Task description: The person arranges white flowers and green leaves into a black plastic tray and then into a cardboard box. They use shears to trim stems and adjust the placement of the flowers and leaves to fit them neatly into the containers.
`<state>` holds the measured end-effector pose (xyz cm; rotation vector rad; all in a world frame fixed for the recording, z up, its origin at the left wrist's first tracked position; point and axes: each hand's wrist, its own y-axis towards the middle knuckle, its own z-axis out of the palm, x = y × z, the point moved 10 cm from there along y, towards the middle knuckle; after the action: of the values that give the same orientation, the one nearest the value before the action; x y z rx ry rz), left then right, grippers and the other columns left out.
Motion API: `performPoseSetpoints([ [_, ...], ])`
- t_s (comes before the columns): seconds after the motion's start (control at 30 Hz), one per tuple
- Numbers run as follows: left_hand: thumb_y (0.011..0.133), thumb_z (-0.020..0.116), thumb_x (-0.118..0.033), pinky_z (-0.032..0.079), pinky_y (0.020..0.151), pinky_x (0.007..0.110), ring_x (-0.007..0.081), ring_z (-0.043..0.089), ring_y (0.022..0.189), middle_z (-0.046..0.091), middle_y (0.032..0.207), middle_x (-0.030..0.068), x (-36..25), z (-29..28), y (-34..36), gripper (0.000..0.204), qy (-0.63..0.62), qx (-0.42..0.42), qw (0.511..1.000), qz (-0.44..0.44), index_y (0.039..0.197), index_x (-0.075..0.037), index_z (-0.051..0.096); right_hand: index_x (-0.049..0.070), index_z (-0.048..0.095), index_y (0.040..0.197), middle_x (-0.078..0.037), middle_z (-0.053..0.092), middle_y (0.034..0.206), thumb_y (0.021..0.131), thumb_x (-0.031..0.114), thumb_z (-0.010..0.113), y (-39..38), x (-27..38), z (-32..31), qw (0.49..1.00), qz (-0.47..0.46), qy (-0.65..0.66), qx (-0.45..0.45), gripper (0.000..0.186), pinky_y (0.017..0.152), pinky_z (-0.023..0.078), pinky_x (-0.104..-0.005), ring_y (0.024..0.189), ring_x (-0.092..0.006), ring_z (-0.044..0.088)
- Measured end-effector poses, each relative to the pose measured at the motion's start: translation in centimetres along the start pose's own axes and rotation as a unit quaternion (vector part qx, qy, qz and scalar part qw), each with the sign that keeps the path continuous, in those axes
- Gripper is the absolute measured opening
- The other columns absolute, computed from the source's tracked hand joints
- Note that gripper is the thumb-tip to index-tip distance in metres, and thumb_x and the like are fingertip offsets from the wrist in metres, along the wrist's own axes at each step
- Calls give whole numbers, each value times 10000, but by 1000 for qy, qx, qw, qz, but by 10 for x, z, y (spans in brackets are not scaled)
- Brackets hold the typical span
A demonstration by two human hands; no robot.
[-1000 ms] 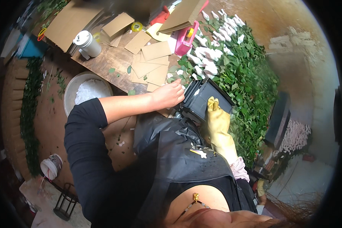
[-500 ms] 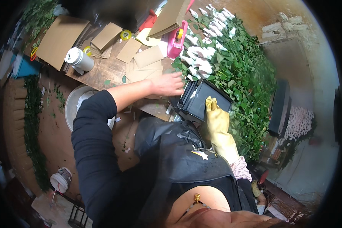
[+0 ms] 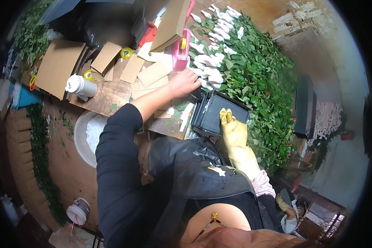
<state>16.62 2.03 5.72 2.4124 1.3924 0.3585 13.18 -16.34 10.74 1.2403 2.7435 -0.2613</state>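
Note:
My bare left hand [image 3: 185, 82] reaches across the table's front with fingers curled around a dark thin piece, seemingly part of the black plastic boxes; its fingertips are partly hidden. A stack of black boxes [image 3: 224, 108], nested and tilted, leans at the table edge before my apron. My right hand [image 3: 234, 128], in a yellow rubber glove, grips the stack from the near side, fingers on the top box's dark face and thumb hidden. Beyond the boxes lie cut roses with white-wrapped heads [image 3: 211, 61] and leafy green stems [image 3: 256, 82].
Flat cardboard pieces [image 3: 153, 74], a pink tape dispenser [image 3: 182, 53] and a white lidded cup [image 3: 82, 87] occupy the wooden table. Stacked cardboard [image 3: 62, 62] stands at its left. Below is a whitish tub [image 3: 82, 144]; a small bucket [image 3: 78, 210] sits lower left.
My left hand has moved up and away from the boxes' corner, with the dark piece at its fingers. My gloved hand stays on the stack. The view has shifted slightly.

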Motion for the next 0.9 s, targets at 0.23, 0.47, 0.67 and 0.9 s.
performPoseSetpoints([
  [0.23,831,594,-121,489,877,432,285,635,867,627,864,88,14,41,-9,147,-106,209,956,-177,977,-110,610,89,538,1352,-167,653,1291,988,96,475,-2,4,-19,999,-34,-3,20,369,707,611,-405,908,-293,729],
  [0.47,774,714,-173,365,1019,520,384,540,1044,589,1000,173,-3,-13,-100,400,-123,75,934,-326,1115,-18,576,25,500,1436,-213,600,1365,935,190,644,-46,3,-86,949,-70,295,-86,547,1025,496,-449,1201,-375,614],
  [0.67,980,581,-493,94,1234,452,397,109,1510,104,1607,287,-117,-59,-71,896,-524,99,764,-364,1546,51,148,125,23,1622,-248,281,1604,827,375,764,-50,54,-74,861,-116,480,120,1116,1149,380,-455,1392,-444,428],
  [0.9,812,721,-583,252,1203,553,435,355,1428,390,1508,264,-138,-72,52,886,-253,70,964,-30,1377,36,432,76,402,1493,-155,670,1204,850,-20,653,-79,-70,-27,850,100,502,-129,697,1007,525,-384,1119,-324,664],
])
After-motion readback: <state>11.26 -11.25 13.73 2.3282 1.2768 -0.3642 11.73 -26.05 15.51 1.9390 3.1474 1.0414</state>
